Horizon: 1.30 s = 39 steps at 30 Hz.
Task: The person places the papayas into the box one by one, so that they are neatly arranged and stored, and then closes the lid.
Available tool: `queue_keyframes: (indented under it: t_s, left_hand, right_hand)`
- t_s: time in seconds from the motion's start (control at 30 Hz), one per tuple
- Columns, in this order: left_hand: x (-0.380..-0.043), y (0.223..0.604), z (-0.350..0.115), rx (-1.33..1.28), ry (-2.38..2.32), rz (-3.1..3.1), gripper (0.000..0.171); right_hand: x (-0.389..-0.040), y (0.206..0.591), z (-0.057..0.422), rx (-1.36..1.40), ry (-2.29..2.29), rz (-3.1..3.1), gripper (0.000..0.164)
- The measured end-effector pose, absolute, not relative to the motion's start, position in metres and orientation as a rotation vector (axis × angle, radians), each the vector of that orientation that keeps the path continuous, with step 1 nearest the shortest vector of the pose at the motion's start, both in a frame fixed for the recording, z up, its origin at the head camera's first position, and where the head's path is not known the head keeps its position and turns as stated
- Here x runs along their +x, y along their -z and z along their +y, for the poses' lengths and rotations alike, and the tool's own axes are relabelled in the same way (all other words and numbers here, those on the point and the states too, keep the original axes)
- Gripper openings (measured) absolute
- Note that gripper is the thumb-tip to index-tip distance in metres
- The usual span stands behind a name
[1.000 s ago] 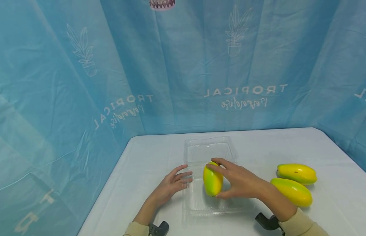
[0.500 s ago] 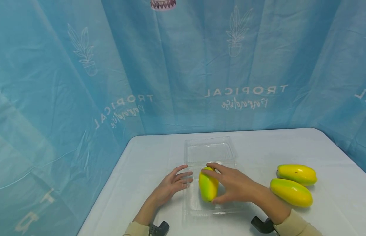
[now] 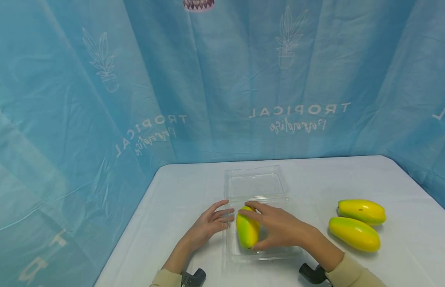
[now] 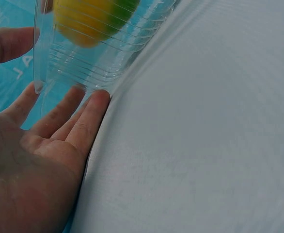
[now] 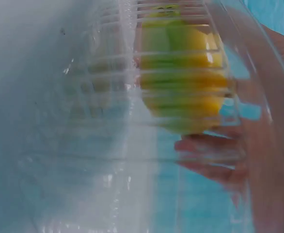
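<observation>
While a blue backdrop [image 3: 222, 79] printed with reversed white lettering and potted plants hangs behind and to both sides, a table [image 3: 351, 179] under a white cover fills the lower part of the head view. On it lies a clear plastic container [image 3: 256, 185], its ribbed lid laid open toward the backdrop and its base nearer the person.

The right hand [image 3: 280, 225] reaches over the base from the right, grasping a yellow-green fruit between the thumb at its near end and the fingers at its far end. The left hand [image 3: 208, 227] grasps nothing, its fingers loosely extended and touching the container's left wall.

The held fruit [image 3: 248, 229] is within the base, toward its left side; whether it rests on the floor there I cannot tell. Two more fruits [image 3: 354, 234] lie side by side on the table, well apart from the container, to its right. Smallest are the dark wrist devices [image 3: 193, 278], one at each beige cuff [image 3: 353, 275].
</observation>
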<state>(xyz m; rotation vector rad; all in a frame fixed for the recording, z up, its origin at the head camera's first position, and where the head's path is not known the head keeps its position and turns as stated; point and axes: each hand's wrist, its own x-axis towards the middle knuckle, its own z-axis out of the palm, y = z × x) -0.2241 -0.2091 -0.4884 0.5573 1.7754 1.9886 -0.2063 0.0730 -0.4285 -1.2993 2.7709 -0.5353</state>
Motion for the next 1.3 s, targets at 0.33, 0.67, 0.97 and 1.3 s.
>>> queue_keyframes:
  t_s: [0.33, 0.67, 0.97, 1.3]
  left_hand:
    - [-0.224, 0.487, -0.208, 0.539, -1.984, 1.767, 0.067]
    - [-0.224, 0.487, -0.209, 0.551, -1.982, 1.767, 0.068]
    - [-0.223, 0.485, -0.209, 0.542, -1.985, 1.766, 0.068]
    - [-0.222, 0.486, -0.209, 0.559, -1.989, 1.757, 0.066]
  right_hand:
    - [-0.205, 0.438, 0.064, -1.287, 0.525, 2.765, 0.09]
    - [-0.202, 0.441, 0.059, -1.332, 0.54, 2.754, 0.089]
    - [-0.205, 0.447, 0.056, -1.364, 0.573, 2.736, 0.09]
    - [-0.205, 0.448, 0.056, -1.328, 0.625, 2.705, 0.087]
